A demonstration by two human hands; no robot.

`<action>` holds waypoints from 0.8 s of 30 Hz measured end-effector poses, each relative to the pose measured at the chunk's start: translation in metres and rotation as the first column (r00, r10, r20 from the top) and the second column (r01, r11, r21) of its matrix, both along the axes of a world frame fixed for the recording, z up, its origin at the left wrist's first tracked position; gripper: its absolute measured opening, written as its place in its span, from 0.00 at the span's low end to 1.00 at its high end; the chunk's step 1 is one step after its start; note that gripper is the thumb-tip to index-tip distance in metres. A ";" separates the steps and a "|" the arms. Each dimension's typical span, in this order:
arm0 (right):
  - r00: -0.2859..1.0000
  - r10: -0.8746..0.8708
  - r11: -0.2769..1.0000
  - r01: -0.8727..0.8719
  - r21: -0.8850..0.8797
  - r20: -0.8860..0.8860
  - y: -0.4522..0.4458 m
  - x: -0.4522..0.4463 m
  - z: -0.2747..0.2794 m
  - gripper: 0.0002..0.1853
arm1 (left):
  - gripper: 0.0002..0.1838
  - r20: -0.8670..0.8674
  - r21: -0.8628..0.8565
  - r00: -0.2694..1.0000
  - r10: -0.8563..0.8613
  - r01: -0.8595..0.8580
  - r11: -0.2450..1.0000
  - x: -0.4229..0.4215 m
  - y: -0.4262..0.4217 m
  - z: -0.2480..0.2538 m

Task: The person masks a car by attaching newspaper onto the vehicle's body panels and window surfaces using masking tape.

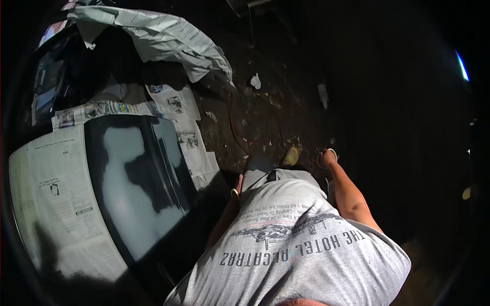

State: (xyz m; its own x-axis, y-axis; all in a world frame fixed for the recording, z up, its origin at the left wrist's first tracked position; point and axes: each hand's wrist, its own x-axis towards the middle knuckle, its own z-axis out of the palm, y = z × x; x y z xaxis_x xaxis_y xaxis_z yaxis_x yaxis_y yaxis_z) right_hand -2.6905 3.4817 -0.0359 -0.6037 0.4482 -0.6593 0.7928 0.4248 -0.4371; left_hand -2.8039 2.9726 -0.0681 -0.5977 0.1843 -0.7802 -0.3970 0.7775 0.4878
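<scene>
Down at my left side, my left hand [239, 184] is beside the grey trousers, with its visible fingers straight and a pale band near the wrist. My right hand [327, 157] hangs out to the right, its fingers curled. A thin pale ring [334, 152] shows around or beside it; whether the fingers grip it is unclear. To the left is a curved dark panel [148, 178] with dull grey-green patches. Printed newspaper [61, 188] covers the surface at its left, and more newspaper [188, 127] lies along its right and far edges.
A large loose newspaper sheet [168, 38] arches over a dark opening at the upper left. On the dark, littered floor are a crumpled white scrap [255, 81], a pale bottle-like object [323, 96] and a thin reddish hose or cord [234, 127]. The right side is in deep shadow.
</scene>
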 end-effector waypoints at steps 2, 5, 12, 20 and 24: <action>0.999 -0.041 0.998 0.040 -0.039 -0.009 0.006 -0.043 0.021 0.19 | 0.41 -0.077 0.096 0.996 0.053 -0.045 0.994 -0.038 0.036 -0.009; 0.989 0.125 0.991 -0.121 0.053 -0.074 0.010 -0.071 -0.014 0.14 | 0.41 -0.165 0.191 0.986 -0.018 0.050 0.980 -0.087 0.082 -0.024; 0.975 0.107 0.994 -0.108 -0.007 0.197 0.051 -0.098 -0.022 0.25 | 0.38 -0.210 0.312 0.760 -0.615 0.648 0.695 -0.212 0.175 -0.020; 0.981 -0.020 0.995 0.002 0.095 0.194 0.144 -0.135 -0.057 0.24 | 0.28 0.196 0.239 0.827 -0.527 0.481 0.844 -0.374 0.274 0.026; 0.979 0.072 0.985 -0.100 0.138 0.192 0.139 -0.158 -0.067 0.17 | 0.24 -0.036 0.066 0.725 -0.688 0.688 0.722 -0.375 0.271 0.025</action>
State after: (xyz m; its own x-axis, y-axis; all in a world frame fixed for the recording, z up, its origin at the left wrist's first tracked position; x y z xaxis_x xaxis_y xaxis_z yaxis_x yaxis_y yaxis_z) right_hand -2.8485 3.6204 -0.1025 -0.5172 0.4998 -0.6947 0.8119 0.5433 -0.2136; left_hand -3.1788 3.2435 -0.0429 -0.2914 0.6011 -0.7442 0.2380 0.7990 0.5522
